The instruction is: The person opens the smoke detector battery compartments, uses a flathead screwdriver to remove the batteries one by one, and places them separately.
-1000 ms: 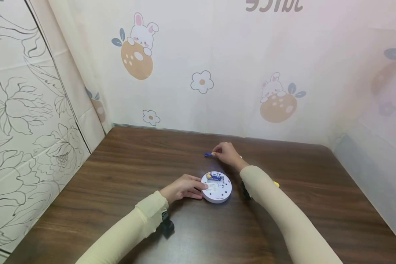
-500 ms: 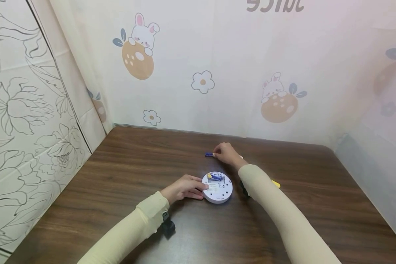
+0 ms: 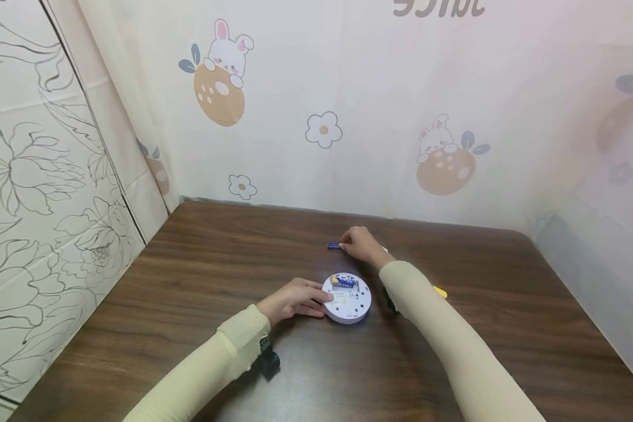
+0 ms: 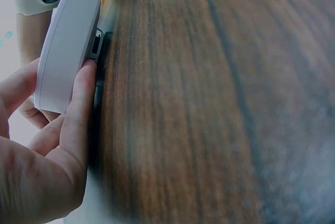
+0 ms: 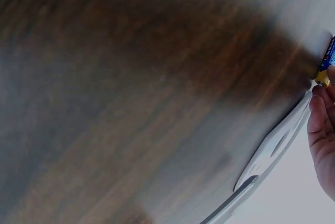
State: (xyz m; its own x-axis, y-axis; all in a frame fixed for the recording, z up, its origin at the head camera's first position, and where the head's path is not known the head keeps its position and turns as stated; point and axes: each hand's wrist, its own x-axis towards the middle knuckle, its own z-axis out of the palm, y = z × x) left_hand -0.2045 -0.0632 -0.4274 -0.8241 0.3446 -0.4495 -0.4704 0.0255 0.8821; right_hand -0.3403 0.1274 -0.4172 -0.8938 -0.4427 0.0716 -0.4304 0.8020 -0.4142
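My left hand (image 3: 297,299) grips the left edge of a round white battery-powered device (image 3: 354,305), thumb on its upturned face and fingers at its side. A blue and yellow battery (image 3: 344,282) lies in the device's compartment. In the left wrist view, the device's white side wall (image 4: 70,51) shows between thumb and fingers. Farther back, my right hand (image 3: 363,243) pinches one end of another blue battery (image 3: 333,247) at the tabletop. Its yellow end shows at the fingertips in the right wrist view, where the battery (image 5: 328,56) is cut off by the frame edge.
A yellow object (image 3: 440,292) lies partly hidden behind my right forearm. A flat white piece (image 5: 277,140) lies beside my right hand, mostly hidden in the head view. The dark wooden table (image 3: 232,258) meets a printed curtain (image 3: 295,70) at the back.
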